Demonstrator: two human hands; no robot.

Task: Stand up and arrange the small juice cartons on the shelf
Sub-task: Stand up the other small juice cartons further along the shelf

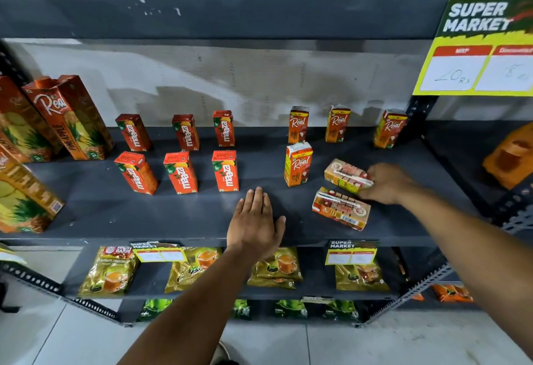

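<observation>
The left hand [255, 221] lies flat, palm down, on the front part of the dark grey shelf [173, 214], fingers straight and close together, thumb spread to the right; it holds nothing. Its forearm runs up from the lower centre of the view.

The right hand [388, 182] reaches in from the right with the arm extended, fingers curled around the right end of a fallen carton [347, 175] that lies on its side. Whether that carton is lifted off the shelf or only gripped cannot be told. Just in front of it a second fallen carton [341, 208] lies flat, barcode facing up, touching nothing but the shelf.

Beside them, 1 upright Real carton [298, 164] stands in the front row, with 3 more Real cartons [337, 123] upright behind, spaced along the back. To the left, 6 Maaza cartons [225, 170] stand in 2 rows of 3. Tall pineapple cartons [69, 116] fill the shelf's left end.
</observation>
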